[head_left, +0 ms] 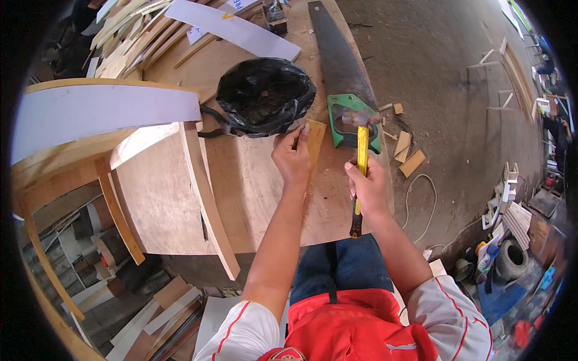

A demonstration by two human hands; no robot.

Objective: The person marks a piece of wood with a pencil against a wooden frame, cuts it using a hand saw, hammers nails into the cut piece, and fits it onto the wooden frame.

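Observation:
My right hand is wrapped round the handle of a hammer with a yellow and black grip. The hammer's metal head points away from me, over the green handle of a hand saw. My left hand is closed in a pinch at the far end of a narrow wood strip on the table; what the fingertips hold is too small to make out. Just beyond that hand stands a container lined with a black plastic bag, its inside dark.
A wooden frame with a white-faced board stands at the left of the plywood table. Wood strips are piled at the far left. Offcuts and a cable lie on the floor at the right.

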